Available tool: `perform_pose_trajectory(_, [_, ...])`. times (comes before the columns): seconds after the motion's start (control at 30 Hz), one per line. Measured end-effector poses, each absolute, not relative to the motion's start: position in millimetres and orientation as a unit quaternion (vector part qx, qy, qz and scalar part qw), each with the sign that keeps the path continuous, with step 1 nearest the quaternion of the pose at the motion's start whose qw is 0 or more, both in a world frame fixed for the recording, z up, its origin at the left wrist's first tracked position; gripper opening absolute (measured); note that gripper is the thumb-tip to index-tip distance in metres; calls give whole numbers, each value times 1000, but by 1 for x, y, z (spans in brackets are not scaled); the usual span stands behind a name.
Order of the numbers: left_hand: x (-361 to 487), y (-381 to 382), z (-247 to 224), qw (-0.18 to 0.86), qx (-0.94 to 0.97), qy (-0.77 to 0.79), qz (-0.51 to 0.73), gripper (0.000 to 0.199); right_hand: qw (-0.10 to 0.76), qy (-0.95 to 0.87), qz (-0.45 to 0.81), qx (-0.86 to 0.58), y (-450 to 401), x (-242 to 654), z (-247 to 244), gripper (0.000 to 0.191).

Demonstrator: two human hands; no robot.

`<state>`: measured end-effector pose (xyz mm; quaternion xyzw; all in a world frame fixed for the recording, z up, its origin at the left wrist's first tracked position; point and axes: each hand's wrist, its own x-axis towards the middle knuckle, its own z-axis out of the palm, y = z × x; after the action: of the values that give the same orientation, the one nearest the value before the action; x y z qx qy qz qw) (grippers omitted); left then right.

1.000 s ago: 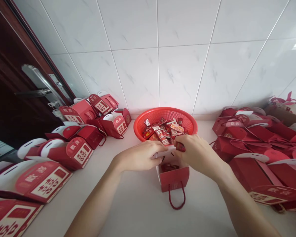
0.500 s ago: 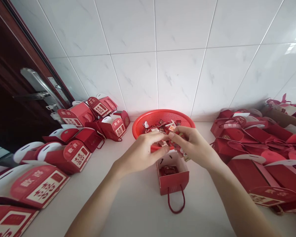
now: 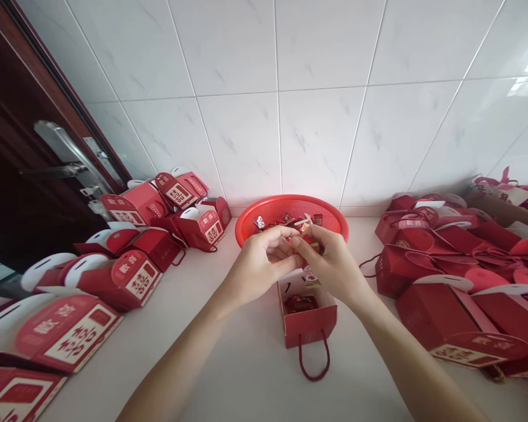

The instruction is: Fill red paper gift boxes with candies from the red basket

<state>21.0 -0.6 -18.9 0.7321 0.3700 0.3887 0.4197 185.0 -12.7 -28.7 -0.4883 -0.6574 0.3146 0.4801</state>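
Note:
My left hand [image 3: 266, 258] is closed, its thumb and fingers curled together over the near side of the red basket [image 3: 246, 225]. Beside it, touching its fingertips, my right hand [image 3: 328, 258] has its fingers closed on wrapped candies [image 3: 312, 277]. What the left fingers hold is hidden. Behind the hands, more wrapped candies [image 3: 259, 222] lie in the basket. Just below the hands stands an open red box [image 3: 310, 325], with red-wrapped pieces [image 3: 300, 303] inside and a dark red cord handle [image 3: 314, 377] lying toward me.
Several red gift boxes [image 3: 132, 278] stand at the left, near a dark door with a metal handle [image 3: 73, 149]. More red boxes [image 3: 457, 316] crowd the right side. A white tiled wall [image 3: 321, 146] rises behind the basket.
My right hand has moved left, and my left hand slightly right, so they are closer together. The fingers of my left hand have curled more. The open box has stayed in place.

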Motion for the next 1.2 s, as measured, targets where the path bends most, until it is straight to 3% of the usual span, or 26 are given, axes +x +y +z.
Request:
perform_pose_trajectory(0.1, [14,0,-19,414,753,383,338,36,474,-661,287,-507,-11,189,-28,37])
perform_pose_trajectory(0.23, [13,-3,-20,386,805,371,257,21,494,-655,243,-517,-10,200,-24,35])
perform_pose_trajectory(0.4, [20,-8,-25,343,861,350,136,23,497,-650,263,-511,-10,206,-21,21])
perform_pose_trajectory(0.5, [20,-9,-24,300,875,358,125,22,491,-648,307,-495,-11,206,-20,10])
perform_pose_trajectory(0.7, [7,-10,-11,230,875,399,146,22,474,-669,338,-461,-13,212,-13,15])
perform_pose_trajectory(0.83, [1,-14,-1,191,880,429,74,21,438,-702,361,-430,-17,217,-8,12])
perform_pose_trajectory(0.93, [2,-16,1,203,881,427,-7,29,402,-722,372,-423,-19,219,-7,12])
perform_pose_trajectory(1.0, [2,-16,-1,207,873,439,-45,45,377,-736,356,-436,-20,219,-7,14])
perform_pose_trajectory(1.1, [2,-16,-7,208,860,462,-64,63,342,-761,321,-449,-20,217,-7,17])
perform_pose_trajectory(1.2, [2,-16,-10,213,855,469,-68,69,315,-777,301,-454,-22,214,-10,19])
